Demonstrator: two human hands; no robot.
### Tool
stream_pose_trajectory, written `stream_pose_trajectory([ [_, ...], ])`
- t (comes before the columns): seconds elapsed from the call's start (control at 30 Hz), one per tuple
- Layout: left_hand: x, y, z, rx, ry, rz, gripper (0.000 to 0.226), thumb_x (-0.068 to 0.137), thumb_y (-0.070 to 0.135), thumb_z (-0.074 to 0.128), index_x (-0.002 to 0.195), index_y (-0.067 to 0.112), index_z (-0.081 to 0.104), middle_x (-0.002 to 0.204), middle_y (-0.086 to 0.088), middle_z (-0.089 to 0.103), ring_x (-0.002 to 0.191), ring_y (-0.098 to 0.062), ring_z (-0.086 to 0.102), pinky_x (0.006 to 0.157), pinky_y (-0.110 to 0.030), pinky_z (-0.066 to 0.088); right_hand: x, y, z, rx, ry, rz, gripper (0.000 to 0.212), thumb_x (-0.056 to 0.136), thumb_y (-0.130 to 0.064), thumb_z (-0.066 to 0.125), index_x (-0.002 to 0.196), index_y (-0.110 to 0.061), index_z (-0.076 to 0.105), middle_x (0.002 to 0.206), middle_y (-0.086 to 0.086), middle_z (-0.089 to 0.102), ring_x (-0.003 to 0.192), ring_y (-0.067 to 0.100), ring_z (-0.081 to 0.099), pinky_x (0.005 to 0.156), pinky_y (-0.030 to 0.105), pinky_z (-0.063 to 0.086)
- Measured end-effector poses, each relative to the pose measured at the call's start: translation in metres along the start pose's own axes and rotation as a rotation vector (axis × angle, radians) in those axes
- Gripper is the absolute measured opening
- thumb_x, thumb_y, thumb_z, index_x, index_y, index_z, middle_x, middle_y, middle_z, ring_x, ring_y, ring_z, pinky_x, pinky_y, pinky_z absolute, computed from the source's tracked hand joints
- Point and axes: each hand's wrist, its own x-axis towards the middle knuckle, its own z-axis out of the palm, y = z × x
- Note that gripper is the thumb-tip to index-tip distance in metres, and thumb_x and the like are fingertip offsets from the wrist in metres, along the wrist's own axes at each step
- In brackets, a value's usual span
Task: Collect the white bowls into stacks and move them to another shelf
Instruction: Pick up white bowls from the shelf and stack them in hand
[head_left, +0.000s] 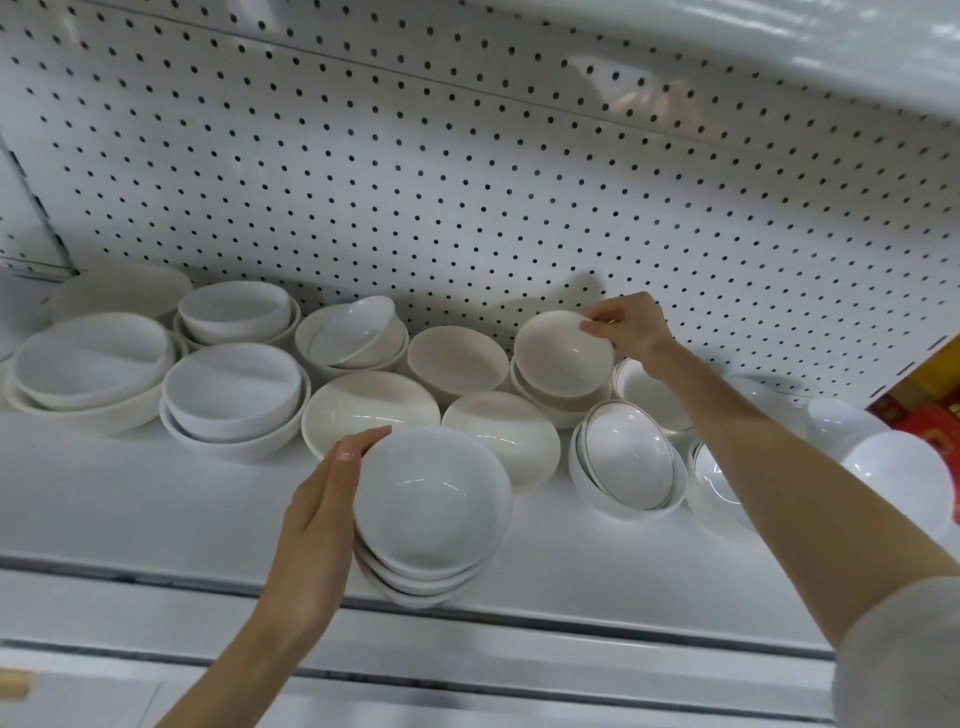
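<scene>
My left hand (317, 519) holds a stack of three white bowls (431, 499) by its left side, tilted, just over the front of the white shelf (130, 499). My right hand (626, 327) pinches the far rim of a cream bowl (561, 351) near the pegboard, tilted above another bowl beneath it. Many more white bowls stand on the shelf, some nested in pairs: at the left (88, 374), centre-left (234, 400) and back (236, 312).
A white pegboard (467, 182) backs the shelf. Gold-rimmed bowls (628, 462) sit under my right forearm, and glossy white bowls (898, 478) lie at the far right. Another shelf edge (727, 47) hangs overhead. Red and yellow boxes (930, 410) show at the right.
</scene>
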Motion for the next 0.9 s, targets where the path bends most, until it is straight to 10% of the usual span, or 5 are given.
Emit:
stream_pose_trajectory([
  [0.2, 0.002, 0.001, -0.001, 0.015, 0.025, 0.02, 0.07, 0.07, 0.07, 0.035, 0.118, 0.027, 0.064, 0.118, 0.01, 0.067, 0.113, -0.004, 0.058, 0.096, -0.027, 0.044, -0.02, -0.037, -0.019, 0.315, 0.069, -0.038, 0.019, 0.081, 0.001, 0.071, 0.1, -0.003, 0.072, 0.077, -0.006, 0.069, 0.066, 0.005, 0.062, 0.055, 0.014, 0.049],
  [0.7, 0.003, 0.051, 0.01, -0.026, -0.053, 0.302, 0.069, 0.084, 0.065, 0.034, 0.143, 0.03, 0.042, 0.145, 0.012, 0.047, 0.136, -0.009, 0.041, 0.113, -0.041, 0.031, -0.146, -0.142, -0.009, 0.534, -0.281, 0.038, 0.015, 0.081, -0.008, 0.073, 0.096, -0.007, 0.075, 0.092, 0.01, 0.073, 0.074, 0.011, 0.062, 0.066, 0.02, 0.048],
  [0.8, 0.03, 0.048, 0.009, -0.132, -0.05, 0.11, 0.074, 0.071, 0.062, 0.051, 0.136, 0.027, 0.052, 0.137, 0.006, 0.056, 0.131, -0.021, 0.049, 0.112, -0.051, 0.034, -0.157, -0.142, -0.002, 0.566, -0.304, 0.066, 0.009, 0.081, -0.003, 0.072, 0.089, -0.007, 0.074, 0.073, 0.001, 0.072, 0.059, 0.004, 0.062, 0.052, 0.014, 0.047],
  [0.9, 0.005, 0.041, 0.017, -0.061, -0.013, 0.245, 0.062, 0.086, 0.059, 0.039, 0.139, 0.029, 0.044, 0.136, 0.016, 0.054, 0.129, -0.007, 0.048, 0.105, -0.026, 0.041, -0.164, -0.139, 0.007, 0.58, -0.302, 0.09, 0.01, 0.081, -0.001, 0.072, 0.084, -0.011, 0.074, 0.068, -0.005, 0.072, 0.057, 0.003, 0.063, 0.051, 0.015, 0.049],
])
